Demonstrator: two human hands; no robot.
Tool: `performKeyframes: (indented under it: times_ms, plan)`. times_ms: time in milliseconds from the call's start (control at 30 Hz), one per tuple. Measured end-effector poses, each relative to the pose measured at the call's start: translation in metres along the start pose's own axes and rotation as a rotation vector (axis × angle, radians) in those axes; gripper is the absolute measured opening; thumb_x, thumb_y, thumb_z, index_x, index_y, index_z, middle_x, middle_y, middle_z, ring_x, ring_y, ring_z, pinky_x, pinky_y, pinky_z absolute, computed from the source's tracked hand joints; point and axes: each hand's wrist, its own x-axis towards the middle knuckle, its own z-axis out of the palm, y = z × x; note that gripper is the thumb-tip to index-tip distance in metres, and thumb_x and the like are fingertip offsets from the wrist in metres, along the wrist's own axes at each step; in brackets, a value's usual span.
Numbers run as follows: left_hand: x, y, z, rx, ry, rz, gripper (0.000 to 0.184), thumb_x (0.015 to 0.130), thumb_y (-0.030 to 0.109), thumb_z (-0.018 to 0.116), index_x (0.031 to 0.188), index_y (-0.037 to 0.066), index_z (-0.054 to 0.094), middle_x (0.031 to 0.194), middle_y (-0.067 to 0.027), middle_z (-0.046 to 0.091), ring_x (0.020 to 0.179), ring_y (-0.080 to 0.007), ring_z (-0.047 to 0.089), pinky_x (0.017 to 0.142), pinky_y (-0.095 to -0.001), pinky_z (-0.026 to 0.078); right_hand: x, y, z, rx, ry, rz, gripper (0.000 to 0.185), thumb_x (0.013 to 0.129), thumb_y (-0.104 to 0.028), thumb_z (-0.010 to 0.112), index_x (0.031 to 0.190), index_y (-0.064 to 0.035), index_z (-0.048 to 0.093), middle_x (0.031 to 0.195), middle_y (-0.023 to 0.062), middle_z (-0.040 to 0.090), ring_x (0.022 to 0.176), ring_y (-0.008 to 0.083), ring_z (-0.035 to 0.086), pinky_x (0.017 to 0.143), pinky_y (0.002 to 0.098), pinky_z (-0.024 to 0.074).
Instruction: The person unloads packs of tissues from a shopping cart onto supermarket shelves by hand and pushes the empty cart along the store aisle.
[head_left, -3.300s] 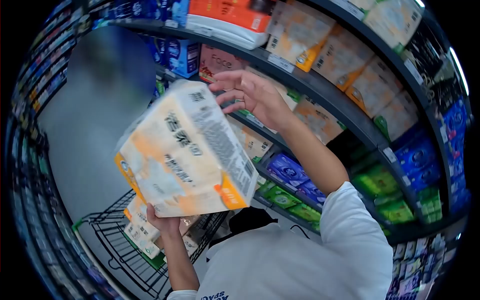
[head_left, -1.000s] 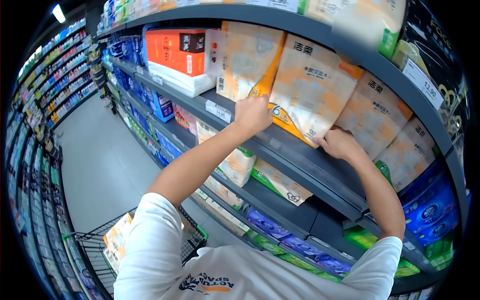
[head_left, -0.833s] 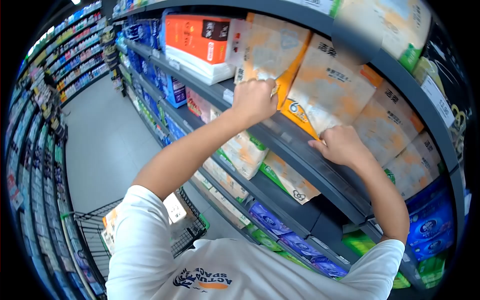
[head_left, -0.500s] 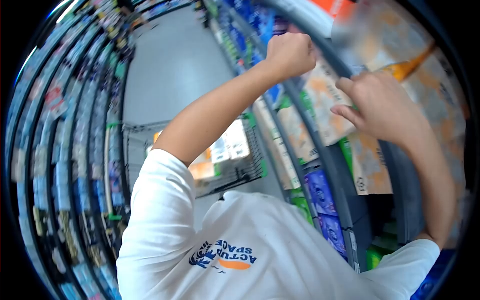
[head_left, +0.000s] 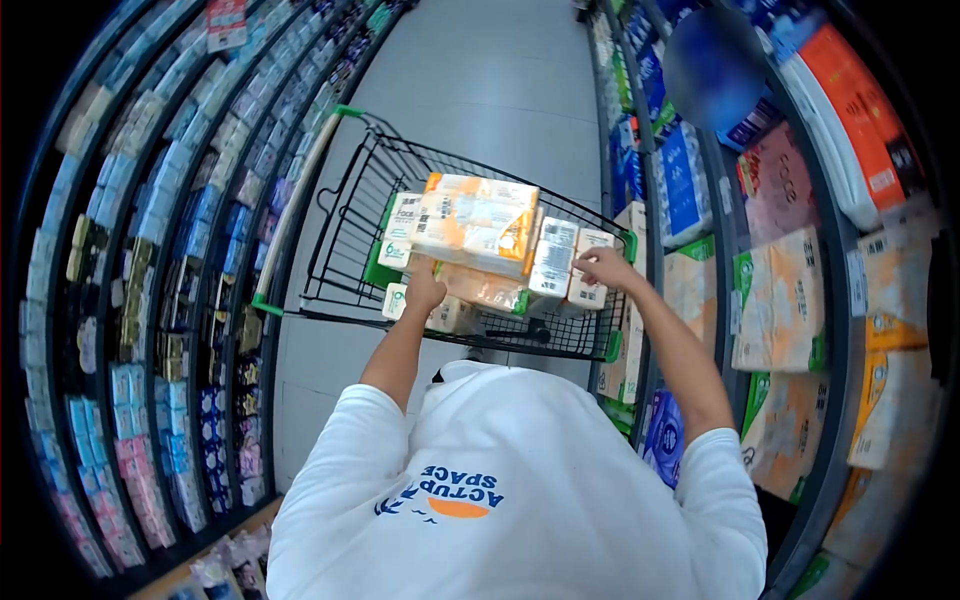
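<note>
Several white and orange tissue packs lie in a black wire shopping cart (head_left: 330, 235) with green corners. The topmost pack (head_left: 475, 215) rests across others. My left hand (head_left: 424, 292) is at the near left of that pack, its fingers bent against the packs; what they hold, if anything, is hidden. At the cart's right side my right hand (head_left: 606, 269) has its fingers partly spread, over a white pack with dark print (head_left: 590, 290). Right of the topmost pack, another white pack (head_left: 553, 258) stands by my right hand.
Shelves of small packs (head_left: 215, 245) run along the left. On the right, shelves hold blue packs (head_left: 684, 185), orange and white tissue packs (head_left: 780, 300), a pink pack (head_left: 780, 180) and a red and white pack (head_left: 845, 120). Grey floor (head_left: 480, 70) stretches beyond the cart.
The view has turned from the right shelves to the cart. My hands have left the orange and white packs on the shelf and moved down to the packs in the cart.
</note>
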Motion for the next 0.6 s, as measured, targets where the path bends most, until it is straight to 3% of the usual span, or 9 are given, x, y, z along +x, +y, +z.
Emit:
performKeyframes:
  times_ms: [67, 100, 133, 200, 267, 333, 400, 533, 600]
  plan:
    - [-0.019, -0.032, -0.011, -0.109, -0.124, -0.252, 0.038, 0.075, 0.019, 0.059, 0.109, 0.001, 0.063, 0.108, -0.0216, 0.064, 0.103, -0.0365, 0.06, 0.092, -0.0417, 0.046, 0.034, 0.004, 0.03, -0.185, -0.022, 0.202, 0.061, 0.081, -0.05, 0.064, 0.105, 0.0064, 0.063, 0.103, 0.0269, 0.065, 0.098, 0.0339, 0.064, 0.083, 0.04, 0.0495]
    - [-0.021, -0.054, -0.002, -0.182, -0.111, -0.305, 0.039, 0.074, 0.021, 0.061, 0.108, 0.002, 0.064, 0.107, -0.0211, 0.064, 0.103, -0.0357, 0.061, 0.091, -0.041, 0.047, 0.07, 0.041, 0.051, -0.458, 0.119, 0.035, 0.068, 0.08, -0.054, 0.063, 0.109, 0.0073, 0.06, 0.106, 0.0295, 0.063, 0.101, 0.0365, 0.062, 0.085, 0.0412, 0.0486]
    - [-0.018, -0.071, 0.008, -0.253, -0.097, -0.347, 0.04, 0.073, 0.022, 0.063, 0.108, 0.002, 0.065, 0.106, -0.0205, 0.065, 0.102, -0.0348, 0.061, 0.089, -0.0402, 0.047, 0.079, 0.027, 0.065, -0.452, 0.158, 0.074, 0.076, 0.079, -0.057, 0.062, 0.115, 0.0095, 0.055, 0.11, 0.0308, 0.061, 0.105, 0.037, 0.061, 0.088, 0.0417, 0.0474]
    - [-0.013, -0.085, 0.008, -0.381, -0.051, -0.301, 0.037, 0.074, 0.024, 0.066, 0.103, 0.001, 0.066, 0.102, -0.0193, 0.066, 0.096, -0.0335, 0.063, 0.087, -0.0378, 0.048, 0.108, 0.015, 0.093, -0.27, 0.257, 0.086, 0.086, 0.08, -0.058, 0.062, 0.125, 0.0141, 0.048, 0.123, 0.0326, 0.053, 0.117, 0.0388, 0.053, 0.098, 0.0387, 0.042]
    - [-0.001, -0.083, 0.0, -0.491, 0.013, -0.262, 0.037, 0.076, 0.02, 0.065, 0.107, -0.001, 0.064, 0.101, -0.0193, 0.066, 0.094, -0.0319, 0.064, 0.085, -0.0366, 0.048, 0.11, -0.015, 0.11, -0.116, 0.358, 0.036, 0.076, 0.081, -0.054, 0.062, 0.117, 0.0116, 0.053, 0.109, 0.0305, 0.061, 0.106, 0.0379, 0.06, 0.091, 0.0401, 0.0462]
    - [0.02, -0.084, -0.003, -0.679, 0.093, -0.252, 0.041, 0.079, 0.017, 0.064, 0.115, -0.002, 0.059, 0.106, -0.0206, 0.064, 0.098, -0.0305, 0.063, 0.086, -0.0353, 0.048, 0.133, -0.006, 0.122, 0.056, 0.308, 0.095, 0.071, 0.082, -0.053, 0.061, 0.115, 0.0101, 0.056, 0.108, 0.0285, 0.063, 0.105, 0.0372, 0.061, 0.089, 0.0394, 0.0464]
    - [0.042, -0.076, -0.021, -0.699, 0.02, -0.28, 0.059, 0.082, 0.012, 0.063, 0.134, -0.004, 0.041, 0.131, -0.0218, 0.052, 0.116, -0.0308, 0.055, 0.095, -0.0337, 0.044, 0.149, 0.002, 0.14, 0.213, 0.309, 0.16, 0.069, 0.087, -0.053, 0.058, 0.123, 0.0058, 0.053, 0.111, 0.0211, 0.063, 0.101, 0.0261, 0.061, 0.085, 0.0327, 0.0463]
    - [0.088, -0.077, -0.014, -1.037, -0.122, -0.309, 0.071, 0.084, 0.008, 0.061, 0.143, -0.006, 0.024, 0.146, -0.0197, 0.036, 0.13, -0.0269, 0.042, 0.105, -0.0321, 0.035, 0.146, -0.001, 0.153, 0.328, 0.369, 0.197, 0.068, 0.086, -0.053, 0.059, 0.123, 0.0036, 0.055, 0.114, 0.017, 0.062, 0.102, 0.0245, 0.059, 0.087, 0.0332, 0.0456]
    - [0.096, -0.061, -0.02, -1.126, -0.2, -0.422, 0.064, 0.085, 0.012, 0.06, 0.142, -0.001, 0.033, 0.13, -0.0125, 0.053, 0.102, -0.0157, 0.056, 0.081, -0.0288, 0.046, 0.139, -0.008, 0.151, 0.403, 0.381, 0.245, 0.066, 0.086, -0.052, 0.06, 0.122, 0.0027, 0.056, 0.114, 0.015, 0.061, 0.101, 0.024, 0.059, 0.086, 0.0325, 0.0454]
